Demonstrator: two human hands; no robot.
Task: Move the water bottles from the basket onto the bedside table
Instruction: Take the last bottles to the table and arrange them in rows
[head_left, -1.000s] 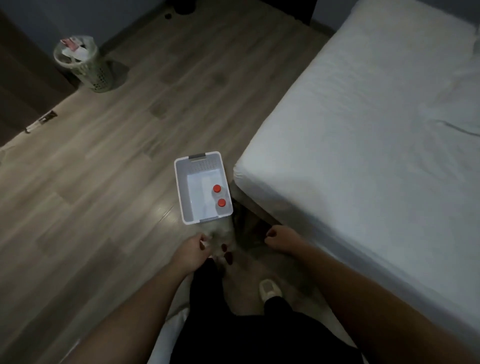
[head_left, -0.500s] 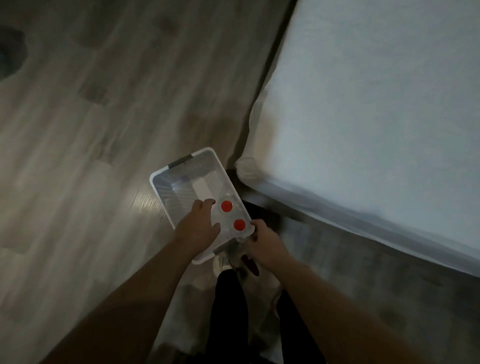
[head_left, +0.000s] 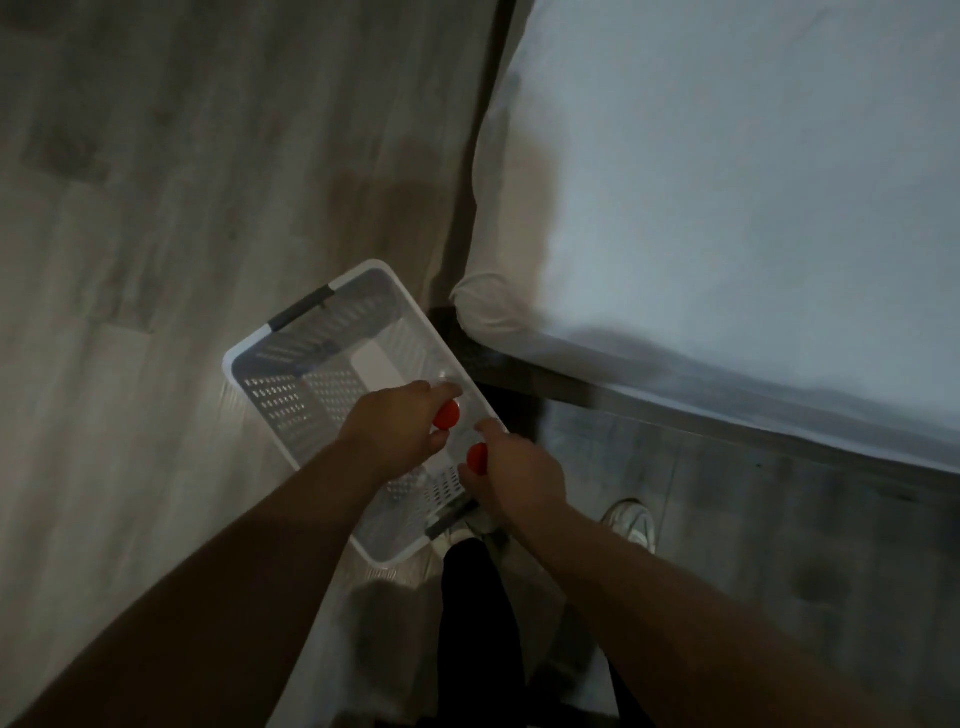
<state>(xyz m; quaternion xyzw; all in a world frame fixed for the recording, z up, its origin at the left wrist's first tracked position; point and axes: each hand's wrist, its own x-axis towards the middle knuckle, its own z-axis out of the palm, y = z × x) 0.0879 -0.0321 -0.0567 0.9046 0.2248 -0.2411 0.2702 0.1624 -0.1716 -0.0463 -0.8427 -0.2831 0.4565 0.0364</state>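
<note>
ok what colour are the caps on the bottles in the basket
Both caps are red; the head view shows it.

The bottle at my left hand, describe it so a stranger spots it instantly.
Beside the corner of the white bed, a white perforated basket sits on the floor. Of its two red-capped bottles, it is the far bottle, in the left hand, not the near bottle in the right hand.

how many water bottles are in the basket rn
2. The far bottle is in the basket, gripped by the left hand; the near bottle sits beside it, gripped by the right hand. Hands may hide more.
</note>
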